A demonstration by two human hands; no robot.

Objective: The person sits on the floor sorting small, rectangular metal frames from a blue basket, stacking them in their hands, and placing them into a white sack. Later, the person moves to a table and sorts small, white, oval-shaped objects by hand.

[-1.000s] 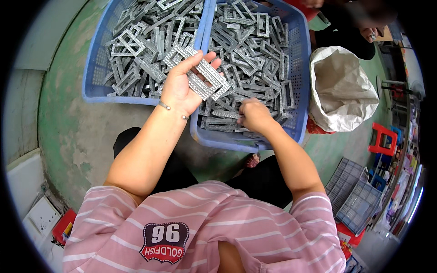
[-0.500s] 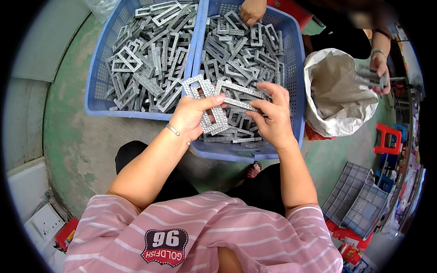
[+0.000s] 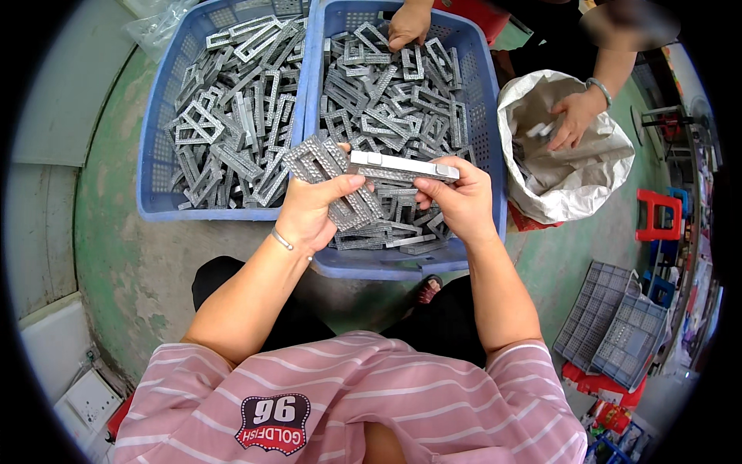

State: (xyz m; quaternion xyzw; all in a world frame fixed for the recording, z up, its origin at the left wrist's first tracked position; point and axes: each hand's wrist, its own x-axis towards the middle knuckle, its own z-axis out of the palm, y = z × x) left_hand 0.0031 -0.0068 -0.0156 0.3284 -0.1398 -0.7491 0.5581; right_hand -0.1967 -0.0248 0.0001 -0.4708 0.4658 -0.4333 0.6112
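Note:
My left hand is closed on a few silvery, textured rectangular metal frames, its thumb lying across them. Between the fingers and thumb of my right hand is another rectangular metal frame, turned so its long narrow edge faces up. The left end of that frame meets my left fingertips. Both hands are above the near part of the right blue plastic basket, which is heaped with loose metal frames of the same kind.
A second blue basket full of frames adjoins on the left. Another person's hand touches the far pile; their other hand reaches into a white woven sack. Grey crates and a red stool stand at right.
My right hand has tipped its frame from showing its open face to edge-up. The other person's hand has moved left into the sack, letting go of frames. The view has shifted slightly.

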